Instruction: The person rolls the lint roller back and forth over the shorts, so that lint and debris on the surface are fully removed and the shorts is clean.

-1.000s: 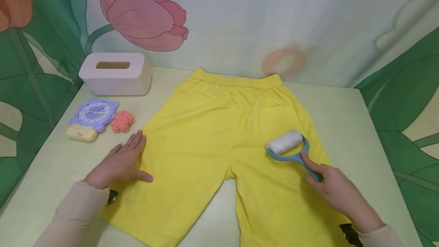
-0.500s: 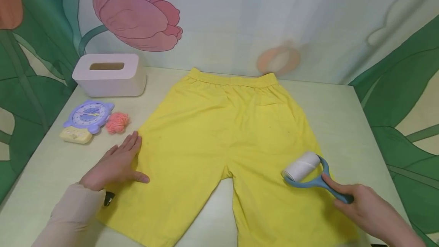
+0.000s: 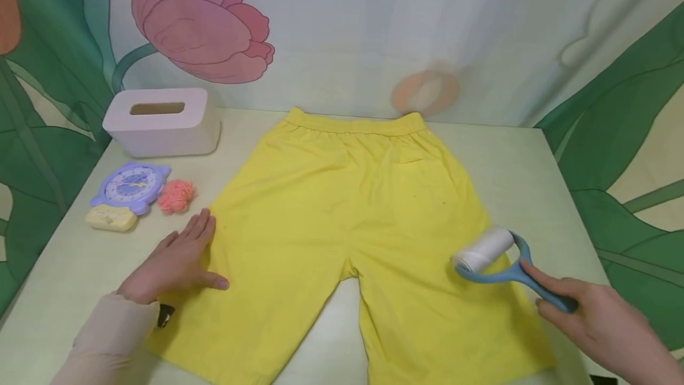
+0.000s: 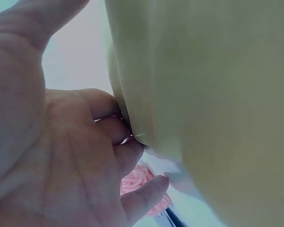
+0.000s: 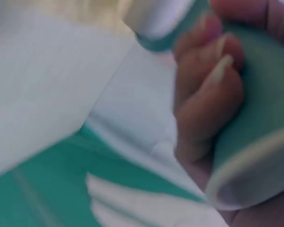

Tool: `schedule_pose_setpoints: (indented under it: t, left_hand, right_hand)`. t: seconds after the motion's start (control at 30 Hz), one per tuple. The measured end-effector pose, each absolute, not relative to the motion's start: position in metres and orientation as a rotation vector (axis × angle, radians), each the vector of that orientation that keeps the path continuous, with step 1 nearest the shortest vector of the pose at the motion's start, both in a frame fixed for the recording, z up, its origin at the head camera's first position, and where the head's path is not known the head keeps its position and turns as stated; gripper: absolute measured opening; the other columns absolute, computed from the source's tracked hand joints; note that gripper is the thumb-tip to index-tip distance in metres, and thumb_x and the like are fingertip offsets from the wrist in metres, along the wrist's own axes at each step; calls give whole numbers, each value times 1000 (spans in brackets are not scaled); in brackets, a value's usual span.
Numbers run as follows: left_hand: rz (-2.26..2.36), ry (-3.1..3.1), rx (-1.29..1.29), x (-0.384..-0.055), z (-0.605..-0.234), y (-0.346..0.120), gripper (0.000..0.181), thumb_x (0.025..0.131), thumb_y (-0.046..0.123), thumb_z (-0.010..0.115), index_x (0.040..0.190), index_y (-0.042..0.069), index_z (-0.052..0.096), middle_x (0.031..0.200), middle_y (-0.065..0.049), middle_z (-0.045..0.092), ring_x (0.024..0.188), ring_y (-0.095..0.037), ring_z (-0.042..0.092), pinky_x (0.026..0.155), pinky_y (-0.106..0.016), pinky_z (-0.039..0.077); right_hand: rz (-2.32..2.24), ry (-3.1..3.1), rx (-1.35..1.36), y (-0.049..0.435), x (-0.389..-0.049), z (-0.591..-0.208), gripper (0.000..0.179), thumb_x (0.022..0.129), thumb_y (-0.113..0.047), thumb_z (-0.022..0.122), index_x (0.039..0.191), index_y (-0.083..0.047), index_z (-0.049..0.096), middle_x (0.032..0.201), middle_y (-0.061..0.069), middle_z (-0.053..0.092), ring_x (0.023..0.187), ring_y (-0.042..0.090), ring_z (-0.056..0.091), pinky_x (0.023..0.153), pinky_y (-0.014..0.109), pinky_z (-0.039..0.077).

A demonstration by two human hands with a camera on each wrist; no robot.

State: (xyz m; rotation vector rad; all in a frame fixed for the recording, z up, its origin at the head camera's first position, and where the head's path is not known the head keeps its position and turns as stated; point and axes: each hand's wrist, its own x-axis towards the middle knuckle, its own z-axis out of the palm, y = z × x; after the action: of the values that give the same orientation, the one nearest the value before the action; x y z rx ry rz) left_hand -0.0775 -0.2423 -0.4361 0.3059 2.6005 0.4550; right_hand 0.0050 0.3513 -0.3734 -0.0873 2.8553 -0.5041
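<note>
A pair of yellow shorts (image 3: 299, 212) lies spread out, waistband at the far side, legs toward me. My left hand (image 3: 173, 263) rests on the left edge of the shorts, fingers extended and thumb spread over the fabric. In the left wrist view the palm faces the camera, with the fingertips against the cloth (image 4: 217, 104). My right hand (image 3: 598, 319) grips the blue handle of a lint roller (image 3: 486, 248), whose white cylinder is at the right leg of the shorts. In the right wrist view, fingers (image 5: 208, 94) curl round the handle (image 5: 260, 94).
On the table (image 3: 513, 165), to the left, are a pale tissue box (image 3: 165, 135), a purple toy clock (image 3: 130, 186), a small yellow block-like item (image 3: 111, 218) and a pink yarn ball (image 3: 176, 196). A floral curtain (image 3: 331, 34) hangs behind.
The lint roller in my right hand has moved from the seat of the shorts toward the right leg's outer edge. My left hand stays in place; the head view has shifted slightly.
</note>
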Motion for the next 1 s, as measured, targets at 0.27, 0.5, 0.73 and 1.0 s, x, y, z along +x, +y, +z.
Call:
schedule_pose_setpoints:
  t: [0.27, 0.5, 0.73, 1.0]
  left_hand:
    - [471, 2612, 303, -75, -439, -251, 131, 69, 65, 75, 151, -10, 5, 158, -28, -4, 145, -44, -1, 107, -69, 7]
    - [457, 2611, 295, -79, -445, -253, 132, 68, 68, 74, 152, -8, 5, 159, -26, -5, 146, -43, -2, 109, -68, 7]
    - [484, 2599, 301, -81, -444, -245, 131, 68, 66, 75, 152, -6, 6, 160, -24, -4, 146, -41, -1, 110, -66, 6]
    - [465, 2604, 264, -78, -441, -248, 132, 67, 66, 75, 153, -5, 4, 160, -22, -6, 147, -39, -3, 111, -65, 5]
  right_hand:
    - [-719, 2840, -553, 238, -55, -375, 57, 93, -20, 67, 146, -26, 45, 71, -5, 43, 54, 8, 37, 47, 24, 37]
    - [-745, 2665, -940, 122, -88, -399, 54, 96, -16, 58, 148, -18, 43, 81, 1, 46, 53, 9, 40, 47, 22, 41]
    - [-625, 2756, -1155, 76, -113, -426, 47, 96, -11, 53, 143, -16, 50, 76, 3, 43, 50, 11, 38, 43, 23, 37]
    - [-546, 2634, -1094, 80, -122, -419, 53, 95, -10, 49, 147, -16, 45, 70, 3, 47, 50, 12, 37, 43, 24, 35]
